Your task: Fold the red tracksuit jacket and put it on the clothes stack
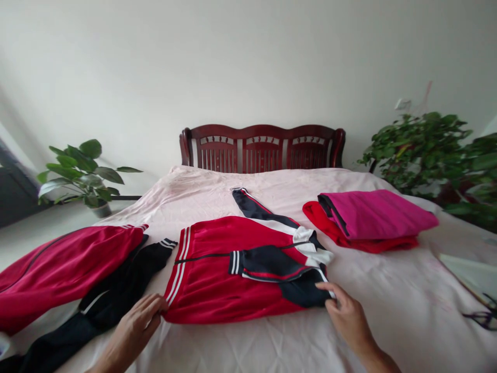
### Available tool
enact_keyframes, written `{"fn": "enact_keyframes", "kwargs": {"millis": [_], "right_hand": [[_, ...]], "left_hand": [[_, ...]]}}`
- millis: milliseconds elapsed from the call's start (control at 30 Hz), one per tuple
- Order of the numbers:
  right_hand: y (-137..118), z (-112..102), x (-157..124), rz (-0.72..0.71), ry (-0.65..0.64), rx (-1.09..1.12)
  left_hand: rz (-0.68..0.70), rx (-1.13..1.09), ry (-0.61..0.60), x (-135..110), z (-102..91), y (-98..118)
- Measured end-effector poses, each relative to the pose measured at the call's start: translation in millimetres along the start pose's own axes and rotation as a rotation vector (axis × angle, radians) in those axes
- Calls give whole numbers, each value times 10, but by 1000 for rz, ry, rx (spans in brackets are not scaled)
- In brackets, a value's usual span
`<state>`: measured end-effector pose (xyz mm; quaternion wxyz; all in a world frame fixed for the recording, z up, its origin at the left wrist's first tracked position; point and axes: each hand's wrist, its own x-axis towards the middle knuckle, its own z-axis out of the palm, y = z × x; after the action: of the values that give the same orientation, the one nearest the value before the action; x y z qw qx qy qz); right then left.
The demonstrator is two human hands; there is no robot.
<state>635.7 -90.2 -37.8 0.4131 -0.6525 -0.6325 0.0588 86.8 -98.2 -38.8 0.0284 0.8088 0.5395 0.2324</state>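
A red and navy track jacket (225,298) with a white collar lies spread on the bed, zip side up, its hem to the left. My left hand (135,324) is closed on the near corner of the striped hem. At the near shoulder, my right hand (347,313) pinches the navy fabric beside the white piping. The near sleeve (267,261) is folded across the front of the jacket, its striped cuff pointing left. Stretched out toward the headboard is the far sleeve (254,204).
Another red and navy jacket (89,259) lies on the left. Folded pink and red clothes (384,215) are stacked on the right, with dark glasses (481,317) near the right edge. Beyond the pale sheet (202,191) stands a wooden headboard (262,150); potted plants flank the bed.
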Motion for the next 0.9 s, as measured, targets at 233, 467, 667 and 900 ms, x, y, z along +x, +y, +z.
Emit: {"fn": "enact_keyframes", "kwargs": {"millis": [233, 467, 667, 900], "right_hand": [[281, -224, -167, 232, -172, 111], [639, -536, 164, 277, -316, 251], [1, -76, 534, 41, -174, 95], [-87, 729, 352, -390, -106, -362]], "left_hand": [[2, 22, -185, 127, -80, 60], [-129, 110, -331, 391, -166, 260], [-147, 99, -177, 942, 135, 818], [-163, 220, -111, 1017, 810, 728]]}}
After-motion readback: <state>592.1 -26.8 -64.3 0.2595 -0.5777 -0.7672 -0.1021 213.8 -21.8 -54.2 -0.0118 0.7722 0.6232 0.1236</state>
